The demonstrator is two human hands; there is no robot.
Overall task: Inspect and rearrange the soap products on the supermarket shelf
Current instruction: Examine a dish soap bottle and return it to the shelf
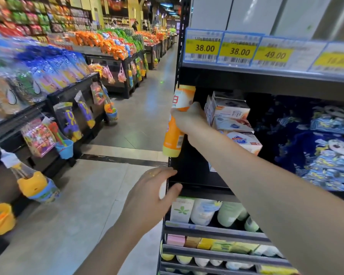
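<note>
- The right hand (189, 121) grips the orange bottle (177, 124) mid-body; it should stand upright left of the soap boxes (231, 116).
- The left hand (155, 187) pinches a small white item (162, 189).

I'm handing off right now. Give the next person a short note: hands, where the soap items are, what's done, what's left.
Right hand grips the orange bottle upright at the shelf's left end, beside the stacked soap boxes.
Left hand holds a small white item at the shelf post; what it is cannot be told.
Done: bottle picked up.
Left: probably place the bottle, then check the boxes.
</note>
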